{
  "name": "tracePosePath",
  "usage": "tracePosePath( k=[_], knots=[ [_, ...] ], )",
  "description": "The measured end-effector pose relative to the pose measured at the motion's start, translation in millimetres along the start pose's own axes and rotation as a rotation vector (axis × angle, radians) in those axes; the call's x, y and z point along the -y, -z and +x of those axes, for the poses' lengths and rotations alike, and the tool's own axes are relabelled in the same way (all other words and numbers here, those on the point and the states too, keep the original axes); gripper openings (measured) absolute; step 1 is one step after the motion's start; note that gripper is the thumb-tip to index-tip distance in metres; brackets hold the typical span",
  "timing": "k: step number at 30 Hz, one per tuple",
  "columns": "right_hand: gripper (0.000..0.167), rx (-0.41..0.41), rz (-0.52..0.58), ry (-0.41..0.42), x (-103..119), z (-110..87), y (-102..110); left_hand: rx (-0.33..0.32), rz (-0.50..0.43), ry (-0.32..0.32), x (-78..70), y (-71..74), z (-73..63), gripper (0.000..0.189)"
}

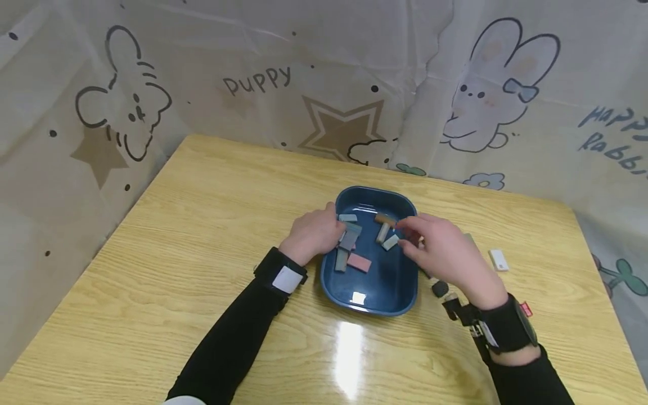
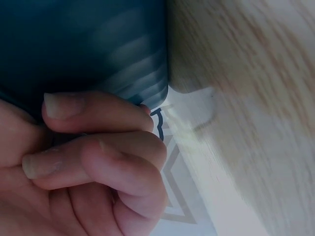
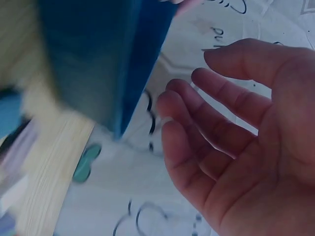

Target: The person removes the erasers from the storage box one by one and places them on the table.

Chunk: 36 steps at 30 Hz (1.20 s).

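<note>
The left hand (image 1: 315, 232) hid some of the blue tray (image 1: 387, 284). The right hand (image 1: 448, 254) hid part of a greenish block (image 1: 470, 238). The mark on the white block (image 1: 498, 260) was too tiny to tell. In the right wrist view, the table blocks (image 3: 20, 143) were blurry and cut off.

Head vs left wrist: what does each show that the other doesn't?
Only head: the loose blocks inside the blue tray, the right hand at its right rim, and a white piece out on the table.

Only left wrist: the palm side of the left hand, its curled fingers close to the tray's outer wall.

Both: tray, left hand, table, patterned cloth.
</note>
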State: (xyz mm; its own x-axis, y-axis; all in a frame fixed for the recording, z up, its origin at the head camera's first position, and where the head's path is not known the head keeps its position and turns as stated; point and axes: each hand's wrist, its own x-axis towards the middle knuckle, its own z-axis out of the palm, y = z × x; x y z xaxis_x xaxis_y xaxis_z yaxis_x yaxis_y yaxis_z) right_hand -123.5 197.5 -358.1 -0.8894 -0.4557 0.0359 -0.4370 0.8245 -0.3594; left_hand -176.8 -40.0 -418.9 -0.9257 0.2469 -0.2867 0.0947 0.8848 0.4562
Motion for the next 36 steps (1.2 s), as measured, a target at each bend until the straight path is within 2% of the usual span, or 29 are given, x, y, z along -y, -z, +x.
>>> tracePosePath(
  k=[6,11,14,19,36],
  knots=[
    [0.03,0.112,0.104,0.078,14.8,44.3,-18.8,0.014,-0.002,0.0,1.9,-1.5,1.4,0.055],
    [0.033,0.208,0.091,0.103,21.5,62.2,-44.5,0.024,-0.001,-0.009,1.7,-2.0,2.5,0.052],
    [0.035,0.229,0.031,0.092,23.7,65.4,-58.1,0.023,0.005,-0.008,1.1,-1.5,2.3,0.049],
    [0.039,0.193,-0.017,0.039,25.2,65.4,-70.4,0.024,0.009,-0.009,-0.4,0.8,0.6,0.047],
    [0.047,0.194,0.005,0.025,28.6,59.9,-67.6,0.023,0.009,0.007,-1.2,3.0,0.1,0.051]
  ],
)
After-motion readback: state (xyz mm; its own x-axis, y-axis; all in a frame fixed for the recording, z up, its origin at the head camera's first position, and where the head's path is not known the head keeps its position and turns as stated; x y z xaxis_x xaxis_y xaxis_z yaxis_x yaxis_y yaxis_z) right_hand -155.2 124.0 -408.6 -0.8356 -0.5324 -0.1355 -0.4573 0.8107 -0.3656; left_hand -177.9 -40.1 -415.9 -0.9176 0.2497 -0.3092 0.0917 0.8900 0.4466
